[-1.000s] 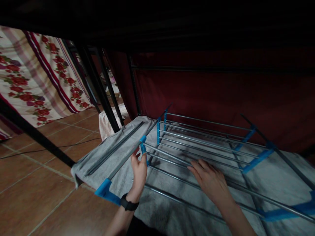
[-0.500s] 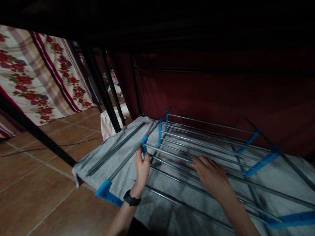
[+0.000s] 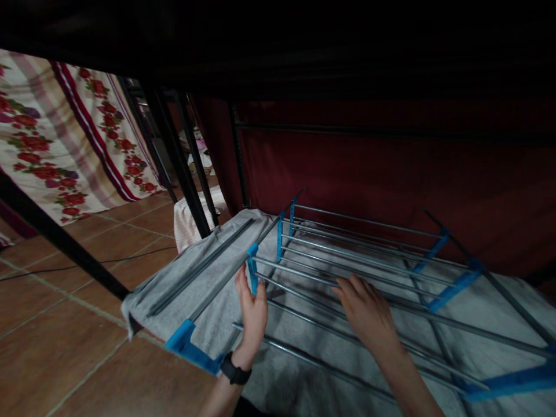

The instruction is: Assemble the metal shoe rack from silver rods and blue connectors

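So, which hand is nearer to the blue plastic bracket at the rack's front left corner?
Left. The left hand is right of the blue plastic bracket and beyond it; the right hand is farther right, over the metal tubes.

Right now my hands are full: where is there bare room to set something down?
Grey cloth lies bare between the loose rods and the side tube; tiled floor shows left of the cloth. Crowded: the crossbars, with left hand and right hand among them.
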`<state>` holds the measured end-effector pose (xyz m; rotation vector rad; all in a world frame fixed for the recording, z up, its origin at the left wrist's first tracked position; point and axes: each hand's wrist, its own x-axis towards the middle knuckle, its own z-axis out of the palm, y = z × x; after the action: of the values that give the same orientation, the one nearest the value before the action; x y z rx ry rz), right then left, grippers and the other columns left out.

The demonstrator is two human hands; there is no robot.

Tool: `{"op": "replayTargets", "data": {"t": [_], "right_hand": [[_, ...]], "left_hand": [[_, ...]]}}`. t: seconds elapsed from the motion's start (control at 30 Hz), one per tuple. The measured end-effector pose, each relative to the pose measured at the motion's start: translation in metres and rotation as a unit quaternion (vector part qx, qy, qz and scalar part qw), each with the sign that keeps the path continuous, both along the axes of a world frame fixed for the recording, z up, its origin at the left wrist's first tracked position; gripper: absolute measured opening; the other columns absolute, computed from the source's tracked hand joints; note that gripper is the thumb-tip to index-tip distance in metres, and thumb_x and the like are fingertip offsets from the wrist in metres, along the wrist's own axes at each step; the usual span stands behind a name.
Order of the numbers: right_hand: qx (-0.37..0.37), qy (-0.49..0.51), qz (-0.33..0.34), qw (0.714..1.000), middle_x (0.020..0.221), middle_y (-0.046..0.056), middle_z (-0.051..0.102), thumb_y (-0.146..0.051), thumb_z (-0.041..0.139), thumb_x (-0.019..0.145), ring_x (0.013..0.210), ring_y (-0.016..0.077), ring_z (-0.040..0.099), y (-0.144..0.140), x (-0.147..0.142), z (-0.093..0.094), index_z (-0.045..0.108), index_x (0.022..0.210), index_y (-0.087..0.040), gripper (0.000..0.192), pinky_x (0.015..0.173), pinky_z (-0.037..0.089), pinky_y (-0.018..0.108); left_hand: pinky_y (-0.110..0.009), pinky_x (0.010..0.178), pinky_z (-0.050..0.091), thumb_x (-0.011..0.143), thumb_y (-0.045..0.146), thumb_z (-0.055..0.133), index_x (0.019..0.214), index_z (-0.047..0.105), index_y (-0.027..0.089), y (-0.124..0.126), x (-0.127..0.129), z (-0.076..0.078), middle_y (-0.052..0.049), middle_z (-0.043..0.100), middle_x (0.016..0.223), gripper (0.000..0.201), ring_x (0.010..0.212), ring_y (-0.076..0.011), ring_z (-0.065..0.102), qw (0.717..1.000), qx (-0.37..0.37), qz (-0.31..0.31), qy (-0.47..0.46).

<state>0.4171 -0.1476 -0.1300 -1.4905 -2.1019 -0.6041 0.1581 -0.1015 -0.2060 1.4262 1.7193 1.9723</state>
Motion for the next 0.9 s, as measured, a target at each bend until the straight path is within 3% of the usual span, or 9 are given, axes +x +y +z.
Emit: {"op": "replayTargets", "data": {"t": [0.1,0.2,0.37,0.47,0.57,0.7,0.8,0.9], "right_hand": [[0.005,0.017,-0.015,1.000,0.099,0.007,0.068,-0.028,0.059,0.104,0.087,0.0236,0.063,-0.001,-0.005,-0.003,0.068,0.111,-0.022,0.013,0.082,0.045,0.038],[-0.005,0.031,-0.024,0.999,0.098,0.006,0.069,-0.027,0.062,0.102,0.090,0.0236,0.063,0.000,-0.011,0.000,0.069,0.107,-0.022,0.010,0.087,0.045,0.039],[-0.019,0.039,-0.023,0.999,0.099,0.007,0.069,-0.026,0.061,0.102,0.092,0.0220,0.062,0.006,-0.013,0.002,0.070,0.105,-0.020,0.011,0.092,0.048,0.038],[-0.009,0.041,-0.016,0.999,0.106,0.009,0.069,-0.022,0.060,0.100,0.099,0.0224,0.062,0.009,-0.011,-0.005,0.072,0.106,-0.020,0.014,0.104,0.046,0.041],[0.016,0.053,-0.015,0.998,0.122,0.011,0.067,-0.020,0.058,0.099,0.118,0.0244,0.058,0.009,-0.007,-0.015,0.071,0.121,-0.023,0.025,0.117,0.038,0.047],[0.056,0.073,-0.027,0.995,0.145,0.013,0.057,-0.018,0.060,0.095,0.141,0.0280,0.043,-0.007,0.004,-0.027,0.062,0.139,-0.022,0.045,0.121,0.035,0.052],[0.087,0.134,-0.067,0.985,0.148,0.013,0.054,-0.010,0.055,0.091,0.142,0.0285,0.042,-0.035,0.019,-0.040,0.059,0.142,-0.024,0.053,0.117,0.040,0.054],[0.119,0.234,-0.135,0.955,0.137,0.012,0.058,-0.009,0.047,0.094,0.134,0.0271,0.050,-0.071,0.047,-0.059,0.058,0.136,-0.025,0.046,0.110,0.046,0.052]], "left_hand": [[-0.043,0.113,0.049,0.099,0.021,0.052,0.136,0.056,0.023,-0.033,0.020,0.001,-0.011,0.061,0.133,0.037,0.130,-0.0228,0.057,0.991,0.069,-0.043,0.105],[-0.039,0.108,0.050,0.099,0.015,0.053,0.128,0.062,0.026,-0.052,0.040,0.021,-0.008,0.061,0.126,0.032,0.123,-0.0201,0.059,0.963,0.104,-0.141,0.205],[-0.040,0.107,0.050,0.100,0.018,0.053,0.130,0.060,0.025,-0.040,0.077,0.077,-0.010,0.058,0.133,0.031,0.128,-0.0235,0.056,0.925,0.117,-0.243,0.267],[-0.043,0.107,0.051,0.101,0.022,0.052,0.130,0.060,0.025,-0.030,0.102,0.097,-0.011,0.057,0.137,0.030,0.129,-0.0259,0.056,0.895,0.112,-0.298,0.314],[-0.045,0.106,0.053,0.101,0.024,0.051,0.132,0.059,0.025,-0.025,0.121,0.103,-0.012,0.054,0.143,0.031,0.127,-0.0266,0.056,0.874,0.116,-0.333,0.333],[-0.047,0.110,0.051,0.102,0.024,0.050,0.133,0.058,0.024,-0.021,0.132,0.110,-0.012,0.052,0.146,0.033,0.134,-0.0273,0.053,0.875,0.110,-0.346,0.321],[-0.047,0.109,0.051,0.102,0.026,0.051,0.134,0.058,0.025,-0.018,0.138,0.115,-0.012,0.053,0.144,0.033,0.135,-0.0278,0.052,0.874,0.114,-0.351,0.315],[-0.048,0.109,0.052,0.101,0.027,0.051,0.135,0.058,0.025,-0.017,0.153,0.114,-0.012,0.056,0.142,0.034,0.132,-0.0281,0.055,0.865,0.138,-0.369,0.310]]}}
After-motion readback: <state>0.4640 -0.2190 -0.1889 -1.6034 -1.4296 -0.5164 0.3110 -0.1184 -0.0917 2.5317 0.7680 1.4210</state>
